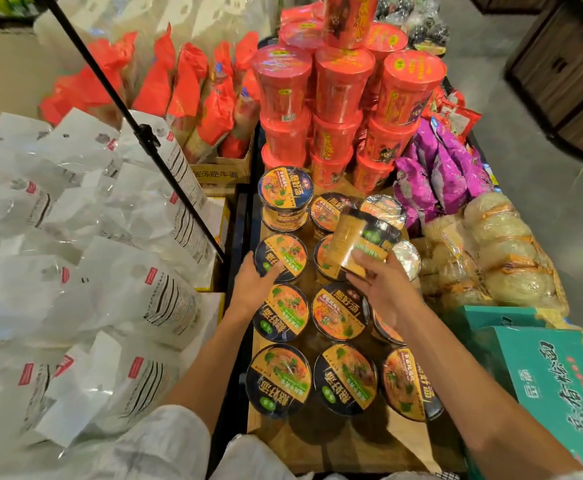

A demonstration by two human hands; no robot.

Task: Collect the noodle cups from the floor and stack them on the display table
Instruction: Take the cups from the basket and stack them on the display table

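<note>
The right hand grips a tilted noodle cup from below, fingers curled round its base, held above the rows of cups standing on the wooden surface. The left hand lies with relaxed fingers on the lid of another cup just to its left. Stacked red cups stand beyond both hands.

Hands: two, a left hand and a right hand.
Black-and-orange noodle cups: about thirteen, in front of the red cups; one is held.
Red cups: a tiered stack; the full count is hidden.
Teal boxes: two, right of the black-and-orange cups.
</note>
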